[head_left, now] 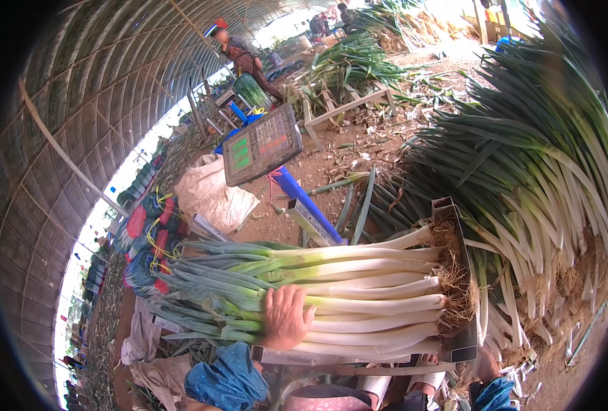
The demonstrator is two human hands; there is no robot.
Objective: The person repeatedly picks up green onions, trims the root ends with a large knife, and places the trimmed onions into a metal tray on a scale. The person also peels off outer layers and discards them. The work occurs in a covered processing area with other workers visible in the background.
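Here the left hand (287, 316) lies flat, fingers (297, 296) spread, on a bundle of leeks (359, 288) in a metal frame (454, 274) — gripping nothing. The right hand (485, 363) sits at the frame's lower corner — its grip is hidden. A scale display (261, 144) stands behind.

A thick bundle of leeks (345, 294) lies on its side across a metal frame (454, 226), white stalks stacked level, tangled roots pressed against the frame's right end, green leaves fanning out leftward.

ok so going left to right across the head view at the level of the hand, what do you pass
tied red and blue bundles → green leaf ends of the laid leek bunch → left hand → white leek stalks → metal end plate → big leek pile
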